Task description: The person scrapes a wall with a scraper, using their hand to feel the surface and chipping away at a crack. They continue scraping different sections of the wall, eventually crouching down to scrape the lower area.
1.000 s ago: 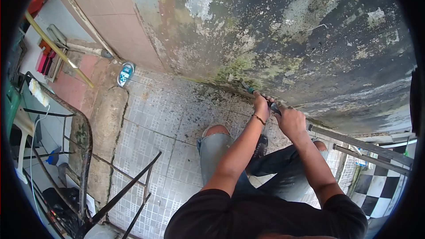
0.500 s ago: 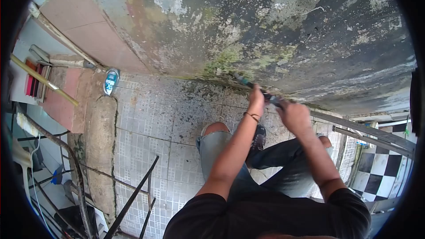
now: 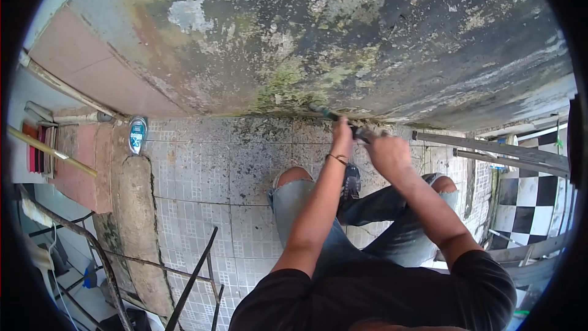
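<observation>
A dark, slim tool (image 3: pixel 326 112) with a greenish front part points up and left at the mossy foot of the stained wall (image 3: pixel 343 37). Wrapped round its front is my left hand (image 3: pixel 343 139), with a dark band at the wrist. My right hand (image 3: pixel 388 154) is closed on the tool's rear end, a little behind and to the right. The tool's tip is close to the wall's base; whether it touches is too small to tell. Dark flakes lie scattered on the tiled floor (image 3: pixel 196 171) below the wall.
A blue-and-white packet (image 3: pixel 137 135) lies at the left by a rough concrete ridge (image 3: pixel 136 208). Metal rods (image 3: pixel 196 270) stand at lower left. Wooden bars (image 3: pixel 490 143) reach in from the right. A yellow pole (image 3: pixel 52 151) is at far left.
The camera view has shifted, so the wall and floor sit differently in frame. Both hands and the tool appear slightly further left, still by the wall's base.
</observation>
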A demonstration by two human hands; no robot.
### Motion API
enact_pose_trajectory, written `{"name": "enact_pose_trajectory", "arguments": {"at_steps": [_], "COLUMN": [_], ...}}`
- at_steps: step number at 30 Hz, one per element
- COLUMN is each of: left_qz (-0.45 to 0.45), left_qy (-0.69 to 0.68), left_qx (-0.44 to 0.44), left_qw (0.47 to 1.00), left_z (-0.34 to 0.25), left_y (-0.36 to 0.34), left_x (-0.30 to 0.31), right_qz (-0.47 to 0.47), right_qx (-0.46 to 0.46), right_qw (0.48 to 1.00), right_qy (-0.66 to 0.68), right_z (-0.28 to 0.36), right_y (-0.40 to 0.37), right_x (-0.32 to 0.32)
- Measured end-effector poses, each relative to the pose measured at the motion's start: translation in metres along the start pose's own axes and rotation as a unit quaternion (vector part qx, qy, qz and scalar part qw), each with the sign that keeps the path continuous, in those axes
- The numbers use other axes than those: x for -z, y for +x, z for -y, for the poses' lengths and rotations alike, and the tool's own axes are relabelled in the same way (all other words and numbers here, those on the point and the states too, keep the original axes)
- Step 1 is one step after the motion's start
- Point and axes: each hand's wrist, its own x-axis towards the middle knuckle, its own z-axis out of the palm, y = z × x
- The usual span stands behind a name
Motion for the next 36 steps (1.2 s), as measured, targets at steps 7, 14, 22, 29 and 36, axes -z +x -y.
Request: {"name": "enact_pose_trajectory", "arguments": {"at_steps": [7,14,22,29,36], "left_qz": [0.013,0.162,0.189,0.214,0.097], "left_qy": [-0.161,0.043,-0.051,-0.042,-0.079], "left_qx": [0.060,0.014,0.099,0.121,0.124], "left_qw": [0.985,0.986,0.976,0.968,0.984], "left_z": [-0.001,0.014,0.016,0.033,0.043], "left_y": [0.041,-0.017,-0.003,-0.013,0.046], "left_x": [0.010,-0.018,-0.043,-0.045,-0.041], "right_qz": [0.007,-0.033,0.038,-0.009,0.015], "right_qx": [0.061,0.001,0.045,0.006,0.041], "right_qw": [0.997,0.999,0.992,0.996,0.994], "right_qy": [-0.042,-0.035,-0.111,-0.083,-0.097], "right_z": [0.008,-0.033,-0.036,-0.036,-0.037], "right_y": [0.054,-0.017,0.028,-0.007,0.055], "right_x": [-0.049,0.007,0.012,0.019,-0.031]}}
